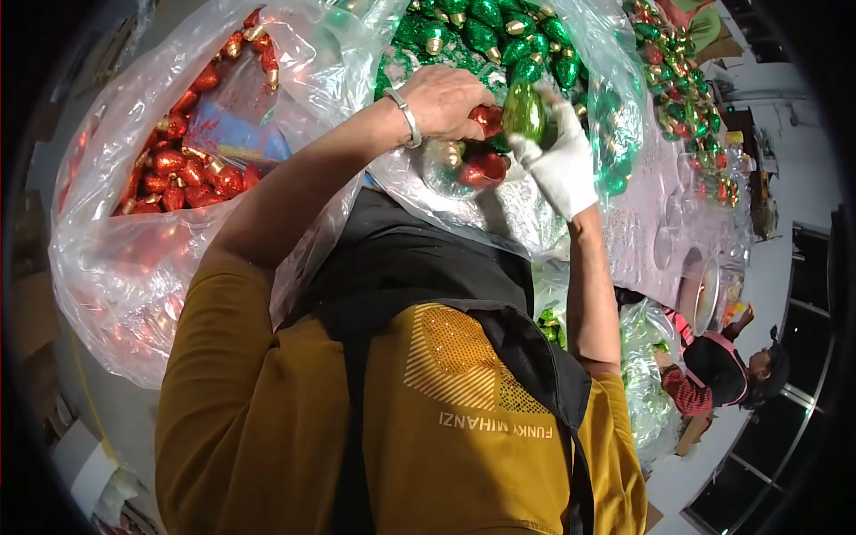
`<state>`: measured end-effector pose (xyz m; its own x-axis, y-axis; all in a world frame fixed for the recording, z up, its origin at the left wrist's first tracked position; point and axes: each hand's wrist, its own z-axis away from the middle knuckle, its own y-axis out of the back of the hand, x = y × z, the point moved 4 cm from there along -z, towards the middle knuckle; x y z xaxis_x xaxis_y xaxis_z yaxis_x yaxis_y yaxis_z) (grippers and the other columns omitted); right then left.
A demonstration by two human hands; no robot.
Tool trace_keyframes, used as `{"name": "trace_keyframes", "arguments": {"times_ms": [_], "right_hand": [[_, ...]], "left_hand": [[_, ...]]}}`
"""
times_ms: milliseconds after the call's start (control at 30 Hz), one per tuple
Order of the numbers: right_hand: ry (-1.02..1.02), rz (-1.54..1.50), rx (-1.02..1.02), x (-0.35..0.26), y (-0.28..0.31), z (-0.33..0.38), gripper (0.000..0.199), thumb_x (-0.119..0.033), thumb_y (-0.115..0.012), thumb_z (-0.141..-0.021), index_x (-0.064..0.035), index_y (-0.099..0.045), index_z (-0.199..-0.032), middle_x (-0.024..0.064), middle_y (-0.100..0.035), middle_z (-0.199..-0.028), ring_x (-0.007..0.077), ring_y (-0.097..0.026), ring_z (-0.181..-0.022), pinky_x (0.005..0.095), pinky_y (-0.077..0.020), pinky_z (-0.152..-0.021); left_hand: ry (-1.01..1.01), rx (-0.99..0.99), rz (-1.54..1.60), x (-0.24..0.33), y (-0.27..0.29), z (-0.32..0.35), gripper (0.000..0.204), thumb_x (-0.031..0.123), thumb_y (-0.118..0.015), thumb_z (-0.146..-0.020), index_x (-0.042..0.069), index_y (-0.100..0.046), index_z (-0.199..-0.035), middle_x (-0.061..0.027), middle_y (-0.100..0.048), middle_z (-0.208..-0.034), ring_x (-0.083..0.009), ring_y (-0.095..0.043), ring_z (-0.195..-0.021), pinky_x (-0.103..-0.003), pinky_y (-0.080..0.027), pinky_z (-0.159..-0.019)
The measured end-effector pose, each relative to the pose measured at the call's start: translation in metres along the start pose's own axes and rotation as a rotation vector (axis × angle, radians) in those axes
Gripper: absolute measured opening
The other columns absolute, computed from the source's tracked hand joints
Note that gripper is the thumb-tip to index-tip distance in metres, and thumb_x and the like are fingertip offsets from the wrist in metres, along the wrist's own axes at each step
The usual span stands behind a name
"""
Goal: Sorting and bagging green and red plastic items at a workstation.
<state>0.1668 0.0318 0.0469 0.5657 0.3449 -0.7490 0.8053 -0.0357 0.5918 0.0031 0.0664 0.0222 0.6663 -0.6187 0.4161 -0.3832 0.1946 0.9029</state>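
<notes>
My left hand point(441, 100), bare with a silver bangle on its wrist, curls its fingers round a red bulb-shaped ornament point(487, 120). Just below those fingers is a second red ornament point(483, 169); whether the hand also grips it I cannot tell. In a white glove, my right hand point(563, 160) grasps a shiny yellow-green bulb-shaped ornament point(524, 111) upright between thumb and fingers, close beside the red one. Both hands are over an open clear plastic bag point(615, 80) of glittery green ornaments point(481, 37) with gold caps.
At left a large clear plastic bag point(116, 267) holds many red glitter ornaments point(183, 174). Red and green ornaments point(687, 116) lie on a pinkish covered table point(655, 223) at right. Another person point(718, 370) in a dark apron works by a further plastic bag point(642, 383).
</notes>
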Motion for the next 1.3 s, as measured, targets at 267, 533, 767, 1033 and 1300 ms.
{"name": "trace_keyframes", "arguments": {"times_ms": [267, 533, 767, 1033, 1300], "right_hand": [[-0.317, 0.488, -0.243, -0.011, -0.013, -0.009, 0.05, -0.016, -0.069, -0.077, 0.0001, -0.048, -0.12, 0.0161, -0.064, -0.103, 0.0211, -0.064, -0.09, 0.032, -0.0501, -0.081], [-0.062, -0.053, -0.061, 0.003, -0.004, -0.014, 0.053, -0.016, -0.071, -0.071, -0.0006, -0.049, -0.118, 0.0205, -0.057, -0.108, 0.0351, -0.058, -0.101, 0.0366, -0.0481, -0.087], [0.098, -0.238, 0.2, 0.009, -0.009, 0.004, 0.054, -0.006, -0.073, -0.065, -0.006, -0.053, -0.115, 0.0132, -0.056, -0.107, 0.0306, -0.056, -0.103, 0.0356, -0.0461, -0.089], [0.146, 0.498, 0.013, -0.006, 0.013, 0.014, 0.038, -0.003, -0.074, -0.067, -0.0062, -0.058, -0.102, 0.0108, -0.058, -0.096, 0.0293, -0.057, -0.094, 0.0362, -0.0477, -0.08], [0.159, 0.318, 0.12, -0.008, 0.025, 0.012, 0.026, -0.004, -0.07, -0.071, -0.0057, -0.059, -0.094, 0.0134, -0.058, -0.091, 0.0333, -0.058, -0.085, 0.0406, -0.0483, -0.073]], "left_hand": [[-0.001, 0.122, -0.095, -0.007, -0.009, -0.001, 0.029, 0.028, -0.066, -0.076, 0.006, -0.062, -0.095, -0.0112, -0.061, -0.088, -0.0302, -0.061, -0.088, -0.043, -0.047, -0.077], [-0.038, 0.095, -0.07, -0.008, -0.007, -0.001, 0.03, 0.025, -0.067, -0.074, 0.004, -0.062, -0.095, -0.0122, -0.06, -0.088, -0.0299, -0.061, -0.089, -0.043, -0.048, -0.078], [-0.155, 0.286, -0.045, -0.004, -0.01, -0.001, 0.032, 0.024, -0.069, -0.074, 0.004, -0.06, -0.097, -0.0107, -0.055, -0.085, -0.0297, -0.058, -0.085, -0.042, -0.046, -0.076], [-0.139, 0.211, -0.037, 0.004, -0.007, 0.01, 0.032, 0.022, -0.068, -0.075, 0.004, -0.058, -0.1, -0.0127, -0.053, -0.086, -0.0318, -0.056, -0.085, -0.043, -0.044, -0.074], [-0.034, 0.041, -0.108, 0.01, 0.003, 0.001, 0.035, 0.019, -0.064, -0.079, 0.003, -0.056, -0.109, -0.0142, -0.057, -0.099, -0.0325, -0.056, -0.097, -0.042, -0.044, -0.081]]}}
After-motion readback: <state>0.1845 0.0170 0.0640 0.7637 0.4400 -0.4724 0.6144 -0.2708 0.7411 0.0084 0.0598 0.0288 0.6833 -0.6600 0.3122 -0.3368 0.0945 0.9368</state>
